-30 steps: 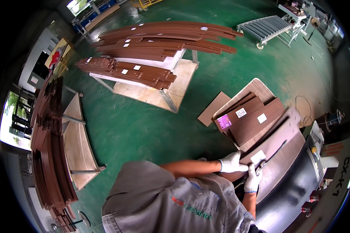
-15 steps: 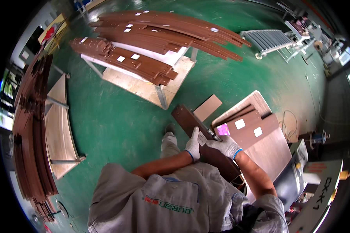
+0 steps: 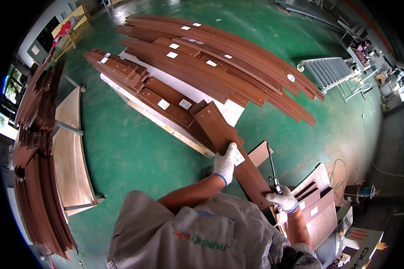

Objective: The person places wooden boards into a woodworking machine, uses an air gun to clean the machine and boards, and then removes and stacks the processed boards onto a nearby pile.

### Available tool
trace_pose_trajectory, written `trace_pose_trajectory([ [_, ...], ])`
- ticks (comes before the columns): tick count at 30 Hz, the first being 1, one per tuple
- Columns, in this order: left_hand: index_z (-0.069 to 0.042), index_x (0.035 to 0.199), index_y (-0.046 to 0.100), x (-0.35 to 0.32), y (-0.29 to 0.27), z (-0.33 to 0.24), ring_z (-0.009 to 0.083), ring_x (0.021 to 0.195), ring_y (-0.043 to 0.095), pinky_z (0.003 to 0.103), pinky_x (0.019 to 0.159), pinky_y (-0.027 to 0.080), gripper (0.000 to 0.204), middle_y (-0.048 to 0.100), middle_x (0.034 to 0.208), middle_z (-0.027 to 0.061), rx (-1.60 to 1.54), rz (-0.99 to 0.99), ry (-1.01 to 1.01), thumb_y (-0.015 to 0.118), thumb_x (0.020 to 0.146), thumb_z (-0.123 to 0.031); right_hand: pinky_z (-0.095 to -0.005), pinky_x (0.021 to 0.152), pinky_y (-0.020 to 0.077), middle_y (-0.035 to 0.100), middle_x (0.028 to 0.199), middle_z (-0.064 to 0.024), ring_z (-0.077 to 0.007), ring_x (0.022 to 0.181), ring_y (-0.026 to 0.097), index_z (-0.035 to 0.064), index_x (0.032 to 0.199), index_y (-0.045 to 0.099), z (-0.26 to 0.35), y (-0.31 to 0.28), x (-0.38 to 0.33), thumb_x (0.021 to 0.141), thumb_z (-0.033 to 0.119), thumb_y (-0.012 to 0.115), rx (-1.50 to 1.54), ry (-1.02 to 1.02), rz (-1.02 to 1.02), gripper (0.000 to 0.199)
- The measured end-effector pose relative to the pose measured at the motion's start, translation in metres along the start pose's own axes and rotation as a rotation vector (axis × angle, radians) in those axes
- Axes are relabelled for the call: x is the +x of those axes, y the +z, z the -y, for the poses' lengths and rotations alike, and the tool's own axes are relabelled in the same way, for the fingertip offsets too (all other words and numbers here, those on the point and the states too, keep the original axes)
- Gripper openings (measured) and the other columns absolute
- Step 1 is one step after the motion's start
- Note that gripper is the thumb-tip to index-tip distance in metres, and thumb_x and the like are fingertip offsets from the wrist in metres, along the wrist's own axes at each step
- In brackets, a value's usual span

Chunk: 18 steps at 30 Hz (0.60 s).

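Note:
A long brown board with a white label slants across in front of me. My left hand, in a white knit glove, grips its left edge near the middle, beside the label. At the board's near end is my right hand, gloved alike, closed round a black-handled tool with a long thin rod pointing up and away. The right fingers are close to the board's edge; whether they also grip it is unclear. The board's far end lies over the stacked brown boards; I cannot tell whether it touches them.
Long brown boards lie piled on a white-topped stand ahead. Darker brown strips fill a rack on my left. To the right are a worktable bearing labelled boards, a roller conveyor, and loose cable on the green floor.
The board has moved forward and its far end now overlaps the stacked boards. My left hand went forward with it. My right hand moved right, toward the near end, with the tool raised.

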<state>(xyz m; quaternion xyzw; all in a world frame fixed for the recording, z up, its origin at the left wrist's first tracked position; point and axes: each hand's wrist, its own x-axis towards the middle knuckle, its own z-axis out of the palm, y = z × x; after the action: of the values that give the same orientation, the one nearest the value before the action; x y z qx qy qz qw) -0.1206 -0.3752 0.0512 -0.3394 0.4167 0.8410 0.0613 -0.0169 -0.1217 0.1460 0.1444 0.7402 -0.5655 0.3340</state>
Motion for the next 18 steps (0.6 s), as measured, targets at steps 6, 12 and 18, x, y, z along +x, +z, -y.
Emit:
trace_pose_trajectory([
  [6, 0.01, 0.127, 0.046, 0.034, 0.03, -0.003, 0.0223, 0.091, 0.071, 0.036, 0.082, 0.06, 0.07, 0.069, 0.108, 0.0171, 0.264, 0.247, 0.264, 0.088, 0.087, -0.029, -0.033, 0.062, 0.0499, 0.061, 0.076, -0.0006, -0.012, 0.067, 0.058, 0.0023, 0.103, 0.065, 0.001, -0.03, 0.01, 0.099, 0.033, 0.072, -0.494, -0.051, -0.557, 0.032],
  [12, 0.0, 0.115, 0.057, 0.045, 0.1, 0.025, 0.0383, 0.096, 0.074, 0.049, 0.085, 0.058, 0.072, 0.075, 0.104, 0.021, 1.042, 0.488, 0.433, 0.091, 0.071, -0.046, -0.0317, 0.058, 0.05, 0.061, 0.07, -0.0006, -0.0118, 0.06, 0.06, 0.0044, 0.098, 0.063, 0.066, 0.032, -0.06, 0.105, 0.038, 0.064, -0.004, 0.128, -0.568, 0.034],
  [18, -0.002, 0.117, 0.059, 0.027, 0.125, 0.097, 0.038, 0.099, 0.074, 0.048, 0.088, 0.058, 0.072, 0.075, 0.108, 0.0205, 1.351, 0.803, 0.364, 0.089, 0.07, -0.048, -0.0272, 0.045, 0.0431, 0.056, 0.063, 0.0, -0.0092, 0.048, 0.052, 0.0044, 0.092, 0.062, 0.034, 0.013, -0.088, 0.106, 0.035, 0.06, 0.36, 0.178, -0.651, 0.033],
])
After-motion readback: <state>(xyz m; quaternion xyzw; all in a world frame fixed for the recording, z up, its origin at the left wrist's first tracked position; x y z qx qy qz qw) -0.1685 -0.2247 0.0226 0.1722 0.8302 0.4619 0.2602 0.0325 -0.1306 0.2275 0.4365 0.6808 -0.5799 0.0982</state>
